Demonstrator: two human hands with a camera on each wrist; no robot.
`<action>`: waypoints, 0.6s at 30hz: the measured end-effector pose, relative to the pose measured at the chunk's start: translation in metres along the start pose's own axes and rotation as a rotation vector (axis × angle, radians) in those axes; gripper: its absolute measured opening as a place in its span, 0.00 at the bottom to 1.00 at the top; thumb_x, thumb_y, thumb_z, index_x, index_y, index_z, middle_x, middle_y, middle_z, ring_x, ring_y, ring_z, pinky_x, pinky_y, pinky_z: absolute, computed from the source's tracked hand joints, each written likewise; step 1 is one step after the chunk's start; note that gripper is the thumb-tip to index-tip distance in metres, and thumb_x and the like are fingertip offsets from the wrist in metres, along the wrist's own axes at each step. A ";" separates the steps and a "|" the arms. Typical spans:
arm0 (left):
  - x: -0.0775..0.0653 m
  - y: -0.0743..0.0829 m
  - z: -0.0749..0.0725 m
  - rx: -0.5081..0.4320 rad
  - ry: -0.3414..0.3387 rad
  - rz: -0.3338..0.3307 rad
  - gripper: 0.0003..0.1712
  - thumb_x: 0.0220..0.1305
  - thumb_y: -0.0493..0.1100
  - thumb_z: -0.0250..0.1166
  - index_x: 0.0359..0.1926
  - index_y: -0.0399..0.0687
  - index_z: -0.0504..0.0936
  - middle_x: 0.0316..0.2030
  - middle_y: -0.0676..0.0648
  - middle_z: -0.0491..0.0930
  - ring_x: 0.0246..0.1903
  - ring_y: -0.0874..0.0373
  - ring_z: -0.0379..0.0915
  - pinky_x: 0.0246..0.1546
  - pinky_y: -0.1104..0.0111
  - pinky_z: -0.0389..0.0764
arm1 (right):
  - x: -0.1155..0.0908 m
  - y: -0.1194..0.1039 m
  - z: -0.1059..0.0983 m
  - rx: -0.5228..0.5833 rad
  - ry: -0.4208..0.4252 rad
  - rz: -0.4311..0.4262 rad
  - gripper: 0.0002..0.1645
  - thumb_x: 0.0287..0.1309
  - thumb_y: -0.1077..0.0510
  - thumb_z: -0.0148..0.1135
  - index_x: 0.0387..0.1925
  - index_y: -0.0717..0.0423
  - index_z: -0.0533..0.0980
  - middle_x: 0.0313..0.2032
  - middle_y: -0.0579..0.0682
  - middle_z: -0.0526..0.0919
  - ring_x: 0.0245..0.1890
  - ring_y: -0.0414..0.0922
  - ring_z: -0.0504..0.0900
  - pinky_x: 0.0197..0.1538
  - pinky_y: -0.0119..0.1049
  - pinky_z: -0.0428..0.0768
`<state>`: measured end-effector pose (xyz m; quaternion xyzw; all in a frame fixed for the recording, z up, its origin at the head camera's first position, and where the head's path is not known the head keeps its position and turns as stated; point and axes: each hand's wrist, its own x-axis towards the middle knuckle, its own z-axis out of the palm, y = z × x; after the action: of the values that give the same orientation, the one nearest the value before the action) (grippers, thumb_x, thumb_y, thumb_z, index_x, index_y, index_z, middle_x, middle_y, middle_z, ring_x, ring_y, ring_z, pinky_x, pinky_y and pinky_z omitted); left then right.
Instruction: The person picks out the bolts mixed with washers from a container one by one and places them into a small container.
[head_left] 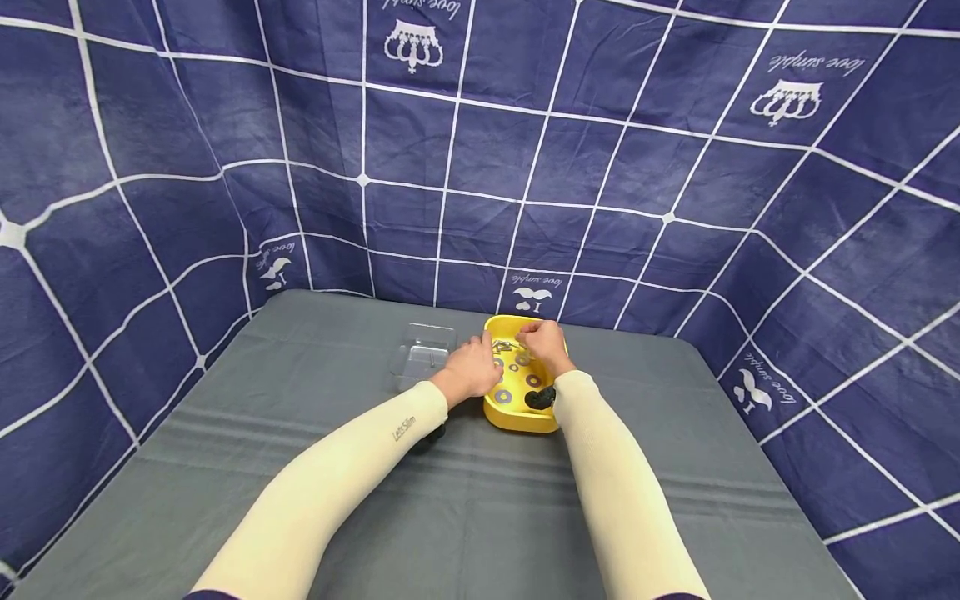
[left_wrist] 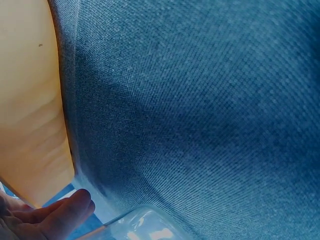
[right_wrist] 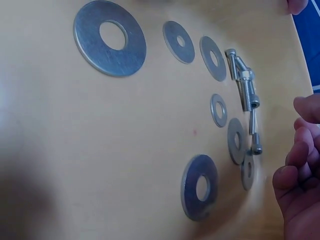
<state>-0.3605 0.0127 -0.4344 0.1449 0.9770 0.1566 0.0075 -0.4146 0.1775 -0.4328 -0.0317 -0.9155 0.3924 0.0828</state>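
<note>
My left hand [head_left: 472, 367] holds the left rim of a yellow tray [head_left: 517, 422], with fingertips over its edge. In the left wrist view its fingers [left_wrist: 70, 212] show beside the tray's outer wall. My right hand [head_left: 545, 344] is inside the far right part of the tray. In the right wrist view its thumb and bent fingers [right_wrist: 295, 165] stand apart near the bolts, with nothing visible between them. Several flat metal washers [right_wrist: 135, 47] are spread over the tray floor. A small cluster of socket-head bolts [right_wrist: 246, 90] lies along the far side.
Left of the tray stands a clear plastic box [head_left: 427, 340], with a small screw [head_left: 432, 360] in it. Both sit on a grey cloth-covered table [head_left: 465, 517]. A blue checked curtain [head_left: 525, 142] hangs behind the table and at both sides.
</note>
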 end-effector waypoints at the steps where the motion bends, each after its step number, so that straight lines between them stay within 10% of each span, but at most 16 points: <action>1: 0.000 0.000 0.000 -0.002 0.003 -0.001 0.43 0.70 0.55 0.58 0.72 0.33 0.54 0.56 0.33 0.73 0.55 0.41 0.75 0.59 0.53 0.76 | 0.000 0.000 0.000 0.004 0.011 0.005 0.12 0.56 0.59 0.68 0.39 0.63 0.85 0.39 0.59 0.88 0.39 0.50 0.82 0.48 0.39 0.79; 9: -0.001 0.000 0.000 0.011 0.017 -0.005 0.43 0.69 0.56 0.58 0.73 0.33 0.54 0.55 0.33 0.73 0.54 0.41 0.76 0.58 0.53 0.77 | -0.002 0.000 0.002 -0.049 0.058 0.031 0.11 0.56 0.59 0.67 0.36 0.64 0.86 0.40 0.60 0.87 0.46 0.55 0.82 0.53 0.43 0.78; 18: -0.002 0.000 -0.002 0.009 0.002 -0.009 0.43 0.70 0.56 0.57 0.73 0.34 0.53 0.55 0.35 0.73 0.53 0.42 0.76 0.57 0.54 0.77 | 0.002 0.009 0.014 -0.074 0.101 0.095 0.10 0.48 0.61 0.63 0.15 0.56 0.77 0.16 0.46 0.74 0.20 0.44 0.73 0.22 0.30 0.68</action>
<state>-0.3585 0.0113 -0.4328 0.1405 0.9783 0.1521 0.0064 -0.4188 0.1740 -0.4479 -0.0977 -0.9215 0.3598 0.1089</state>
